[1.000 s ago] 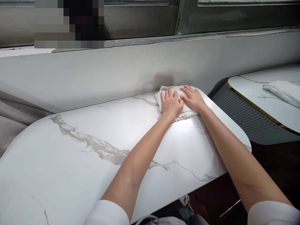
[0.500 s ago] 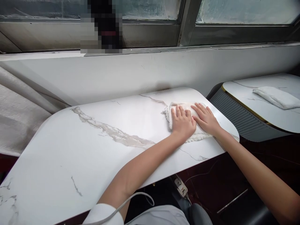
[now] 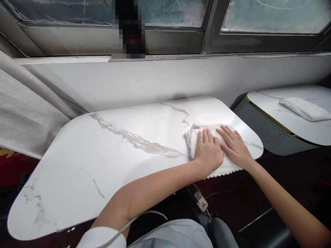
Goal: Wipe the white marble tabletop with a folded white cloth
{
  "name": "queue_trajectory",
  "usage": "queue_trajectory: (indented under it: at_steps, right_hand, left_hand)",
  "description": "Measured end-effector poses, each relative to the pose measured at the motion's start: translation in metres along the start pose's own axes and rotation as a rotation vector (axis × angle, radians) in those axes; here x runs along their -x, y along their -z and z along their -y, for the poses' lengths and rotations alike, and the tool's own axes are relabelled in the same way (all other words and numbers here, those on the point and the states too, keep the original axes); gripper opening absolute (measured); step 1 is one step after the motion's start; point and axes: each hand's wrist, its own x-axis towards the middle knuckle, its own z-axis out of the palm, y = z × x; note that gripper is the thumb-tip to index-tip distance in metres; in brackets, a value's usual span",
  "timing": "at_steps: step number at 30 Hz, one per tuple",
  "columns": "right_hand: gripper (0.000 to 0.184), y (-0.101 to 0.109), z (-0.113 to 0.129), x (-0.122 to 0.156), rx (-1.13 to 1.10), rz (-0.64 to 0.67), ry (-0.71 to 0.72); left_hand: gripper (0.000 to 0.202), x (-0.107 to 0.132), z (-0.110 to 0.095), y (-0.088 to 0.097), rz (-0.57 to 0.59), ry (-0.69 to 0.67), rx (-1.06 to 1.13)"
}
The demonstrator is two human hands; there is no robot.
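From where I stand, the white cloth has just been drawn away from the wall and toward the person: a second ago it lay at the desk's far edge, and now it sits right of centre in the frame, its scalloped border reaching the near edge and seemingly lapping a little over. I judge that one pass over this end of the marbled desk, far side to near, is about complete, with the cloth having little surface left in that direction.

Both hands have stayed on it throughout. The left hand and the right hand lie side by side, palms down, fingers spread and resting flat; the grip appears to press rather than pinch, though how hard I can't tell.

At the right of the frame, a folded cloth lies on another desk, untouched.
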Motion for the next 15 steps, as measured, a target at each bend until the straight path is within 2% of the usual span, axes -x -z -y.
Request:
queue_trajectory:
  at_steps: [6, 12, 15]
  right_hand:
    - [0.053, -0.001, 0.025, 0.003, -0.108, 0.042, 0.032]
    - [0.052, -0.010, 0.043, -0.004, -0.084, -0.002, -0.024]
    - [0.053, -0.014, 0.050, -0.012, -0.053, 0.002, -0.043]
  left_hand:
    - [0.054, 0.026, 0.010, 0.017, 0.083, 0.001, -0.021]
    - [0.043, 0.016, 0.030, 0.028, 0.163, 0.069, 0.047]
    - [0.043, 0.010, 0.039, 0.026, 0.152, 0.089, 0.071]
